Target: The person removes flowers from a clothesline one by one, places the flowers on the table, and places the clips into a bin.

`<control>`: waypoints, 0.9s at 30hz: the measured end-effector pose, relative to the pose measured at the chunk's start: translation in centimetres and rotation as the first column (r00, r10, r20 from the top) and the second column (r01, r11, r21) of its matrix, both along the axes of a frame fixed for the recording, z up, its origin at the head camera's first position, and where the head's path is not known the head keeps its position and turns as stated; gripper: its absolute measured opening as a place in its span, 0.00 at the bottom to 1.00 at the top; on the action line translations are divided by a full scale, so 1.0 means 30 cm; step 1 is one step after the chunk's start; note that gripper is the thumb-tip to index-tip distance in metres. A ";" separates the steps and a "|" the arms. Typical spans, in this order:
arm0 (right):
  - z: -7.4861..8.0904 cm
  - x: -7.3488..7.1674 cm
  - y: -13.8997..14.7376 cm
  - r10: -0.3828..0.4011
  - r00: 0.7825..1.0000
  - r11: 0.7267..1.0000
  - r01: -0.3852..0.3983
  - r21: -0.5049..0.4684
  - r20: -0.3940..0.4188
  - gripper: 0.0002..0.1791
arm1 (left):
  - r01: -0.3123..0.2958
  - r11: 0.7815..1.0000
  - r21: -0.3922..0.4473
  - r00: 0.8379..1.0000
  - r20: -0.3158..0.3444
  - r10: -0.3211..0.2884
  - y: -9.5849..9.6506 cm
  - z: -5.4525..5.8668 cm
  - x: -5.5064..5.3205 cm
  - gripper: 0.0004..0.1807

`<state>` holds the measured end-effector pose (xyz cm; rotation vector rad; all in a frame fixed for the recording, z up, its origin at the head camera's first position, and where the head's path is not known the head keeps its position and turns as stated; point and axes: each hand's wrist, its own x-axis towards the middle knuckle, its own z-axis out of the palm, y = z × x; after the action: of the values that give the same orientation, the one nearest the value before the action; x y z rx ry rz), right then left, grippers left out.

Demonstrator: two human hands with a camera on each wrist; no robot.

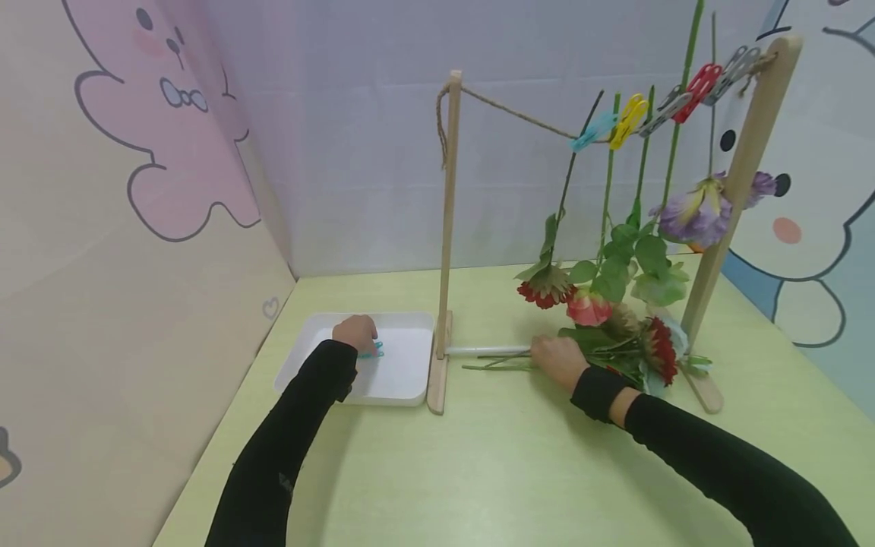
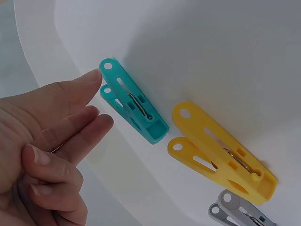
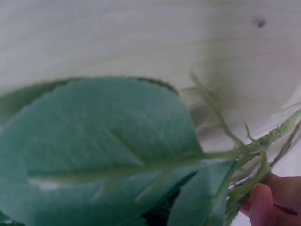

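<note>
In the white tray (image 1: 403, 365), my left hand (image 1: 355, 334) reaches a teal clothespin (image 2: 141, 110). The thumb tip touches one handle end of it, two fingers lie just below the handles, and the others curl toward the palm. Beside it lie a yellow clothespin (image 2: 221, 155) and a grey clothespin (image 2: 242, 209), partly cut off. My right hand (image 1: 560, 361) grips flower stems low on the table; in the right wrist view, its fingers (image 3: 261, 202) hold a stem with a large green leaf (image 3: 103, 141). Bare stem ends (image 1: 495, 367) stick out left of that hand.
A wooden stand (image 1: 447, 220) carries a twine line (image 1: 522, 116) with several clothespins and flowers hanging upside down, among them a purple flower (image 1: 697, 216). Below, more flowers, including a dark red one (image 1: 661, 351), lie against the stand's right post (image 1: 741, 182). A white bar (image 1: 485, 350) runs along its base.
</note>
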<state>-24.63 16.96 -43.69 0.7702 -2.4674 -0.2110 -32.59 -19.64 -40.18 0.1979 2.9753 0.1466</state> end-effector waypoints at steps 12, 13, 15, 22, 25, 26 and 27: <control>0.020 0.004 0.006 0.045 0.989 0.999 -0.044 0.016 -0.138 0.10 | 0.030 1.000 -0.001 1.000 -0.002 -0.030 0.022 0.036 0.002 0.18; 0.022 0.005 0.007 0.050 0.990 0.999 -0.048 0.018 -0.135 0.09 | 0.030 1.000 -0.002 1.000 -0.001 -0.030 0.024 0.039 0.003 0.18; 0.025 0.006 0.008 0.058 0.991 0.998 -0.056 0.020 -0.122 0.09 | 0.030 1.000 -0.003 1.000 0.006 -0.030 0.026 0.045 0.004 0.18; 0.030 0.009 0.018 0.070 0.992 0.998 -0.070 0.011 -0.101 0.08 | 0.038 0.999 0.015 0.999 0.032 -0.039 0.038 0.076 -0.008 0.18; 0.033 0.011 0.023 0.068 0.992 0.998 -0.069 -0.001 -0.105 0.08 | 0.057 0.998 0.005 0.998 0.025 -0.058 0.045 0.090 -0.015 0.19; 0.034 0.013 0.024 0.066 0.992 0.998 -0.066 -0.005 -0.103 0.08 | 0.063 0.998 0.003 0.998 0.022 -0.063 0.047 0.096 -0.017 0.19; 0.038 0.015 0.025 0.064 0.993 0.998 -0.066 -0.012 -0.102 0.08 | 0.066 0.998 0.002 0.998 0.021 -0.066 0.050 0.101 -0.017 0.19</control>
<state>-24.17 17.72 -42.55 0.8123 -2.3421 -0.2022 -33.10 -18.14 -37.15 0.2929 2.9435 0.1421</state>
